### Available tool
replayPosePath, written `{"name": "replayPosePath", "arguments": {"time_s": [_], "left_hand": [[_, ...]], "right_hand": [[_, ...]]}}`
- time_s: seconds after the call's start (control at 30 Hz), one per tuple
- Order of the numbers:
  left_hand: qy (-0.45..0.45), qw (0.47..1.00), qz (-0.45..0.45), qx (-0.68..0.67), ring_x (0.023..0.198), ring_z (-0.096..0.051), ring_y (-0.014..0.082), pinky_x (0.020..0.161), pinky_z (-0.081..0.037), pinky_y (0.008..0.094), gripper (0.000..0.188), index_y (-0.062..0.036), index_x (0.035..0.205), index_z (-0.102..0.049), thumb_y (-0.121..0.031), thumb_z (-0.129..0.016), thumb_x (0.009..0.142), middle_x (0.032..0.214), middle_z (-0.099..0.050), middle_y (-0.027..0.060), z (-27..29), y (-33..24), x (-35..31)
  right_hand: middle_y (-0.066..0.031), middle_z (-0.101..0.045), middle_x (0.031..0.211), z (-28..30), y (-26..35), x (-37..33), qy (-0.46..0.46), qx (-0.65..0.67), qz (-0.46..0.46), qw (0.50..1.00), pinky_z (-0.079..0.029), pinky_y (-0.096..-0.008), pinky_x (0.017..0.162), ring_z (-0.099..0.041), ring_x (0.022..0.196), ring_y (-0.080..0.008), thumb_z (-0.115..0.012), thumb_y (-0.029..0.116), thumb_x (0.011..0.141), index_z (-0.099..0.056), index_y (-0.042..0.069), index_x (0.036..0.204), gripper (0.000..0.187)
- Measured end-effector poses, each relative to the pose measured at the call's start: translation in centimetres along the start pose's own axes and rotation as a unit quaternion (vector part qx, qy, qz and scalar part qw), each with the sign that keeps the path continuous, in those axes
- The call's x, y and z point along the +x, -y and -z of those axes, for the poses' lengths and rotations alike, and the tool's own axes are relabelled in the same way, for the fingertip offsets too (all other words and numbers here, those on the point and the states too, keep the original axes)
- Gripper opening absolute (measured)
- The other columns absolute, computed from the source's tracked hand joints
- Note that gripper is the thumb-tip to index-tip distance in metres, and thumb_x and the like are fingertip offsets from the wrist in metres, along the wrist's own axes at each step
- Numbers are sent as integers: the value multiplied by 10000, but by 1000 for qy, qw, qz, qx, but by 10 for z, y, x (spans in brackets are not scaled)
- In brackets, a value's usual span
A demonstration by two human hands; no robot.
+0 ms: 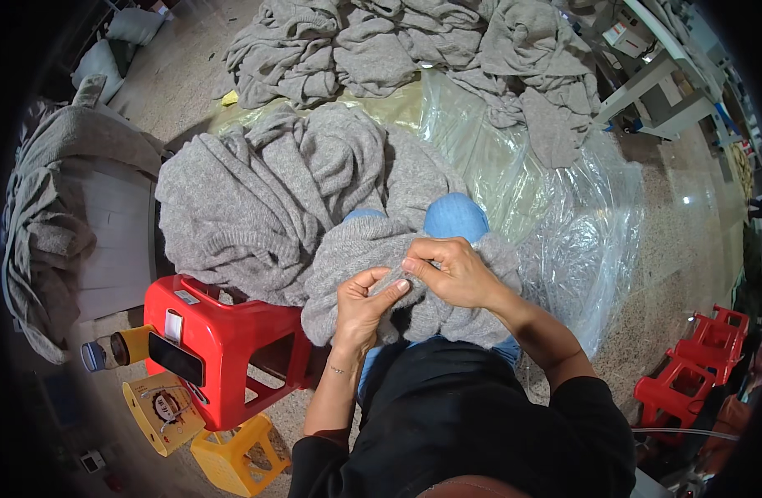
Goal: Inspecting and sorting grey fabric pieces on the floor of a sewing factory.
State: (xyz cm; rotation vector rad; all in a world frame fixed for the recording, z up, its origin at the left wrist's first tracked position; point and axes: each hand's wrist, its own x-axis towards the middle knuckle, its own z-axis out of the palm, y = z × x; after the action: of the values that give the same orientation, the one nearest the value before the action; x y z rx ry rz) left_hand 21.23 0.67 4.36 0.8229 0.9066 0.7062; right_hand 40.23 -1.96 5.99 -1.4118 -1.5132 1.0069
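Observation:
A grey knitted sweater (pixel 348 249) lies bunched across my lap, over my blue-clad knees. Its edge is pinched between the thumb and fingers of my left hand (pixel 366 305). Close beside it, my right hand (pixel 449 270) grips the same knit, thumb and forefinger pressed together. The two thumbs almost meet over the fabric. Whether a small tool or thread is between the fingers cannot be made out. A large heap of grey sweaters (pixel 256 183) rises just beyond my lap, to the left.
To my left stands a red plastic stool (pixel 219 332) with a phone (pixel 177 358) on it, beside a bottle (pixel 107 352), a yellow box (pixel 162 411) and a yellow stool (pixel 240 452). Clear plastic sheeting (pixel 563 224) covers the floor ahead, below more grey knitwear (pixel 381 50). Red stools (pixel 675 386) stand right.

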Motion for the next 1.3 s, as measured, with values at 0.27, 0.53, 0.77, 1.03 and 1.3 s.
{"name": "replayPosePath", "arguments": {"time_s": [0.27,0.53,0.77,1.03,1.3], "left_hand": [[-1,998,-46,-38,800,-652,83,739,-554,223,135,-7,912,-694,88,-756,839,905,-699,40,2,6,6],[-98,980,-141,-98,732,-585,39,667,-488,188,173,-27,807,-606,128,-675,839,822,-655,14,-8,14,9],[-80,995,-62,0,681,-555,22,611,-426,172,182,29,983,-724,108,-642,842,773,-649,-14,-3,14,8],[4,991,-9,-137,869,-677,147,856,-524,293,80,-10,959,-665,-13,-658,880,940,-718,78,41,-18,-1],[18,971,-13,-237,988,-658,213,958,-510,385,157,-62,897,-616,-200,-658,959,964,-692,75,42,-21,-6]], "right_hand": [[-136,-592,723,1,3,3,37,-19,13,999,-451,-426,626,-603,683,-345,-624,217,940,-599,18,819,235],[-117,-605,805,-9,1,1,6,-181,205,962,-486,-434,535,-630,636,-343,-663,81,885,-607,65,916,66],[-96,-571,805,-1,8,-8,34,-181,218,958,-475,-396,542,-626,665,-304,-706,107,880,-606,45,891,118],[-141,-618,954,70,-22,-27,25,-194,-29,980,-503,-432,800,-636,905,-362,-706,93,817,-640,38,987,190],[-21,-678,888,87,-15,-47,24,46,-31,998,-497,-322,803,-616,857,-137,-837,124,779,-664,17,918,246]]}}
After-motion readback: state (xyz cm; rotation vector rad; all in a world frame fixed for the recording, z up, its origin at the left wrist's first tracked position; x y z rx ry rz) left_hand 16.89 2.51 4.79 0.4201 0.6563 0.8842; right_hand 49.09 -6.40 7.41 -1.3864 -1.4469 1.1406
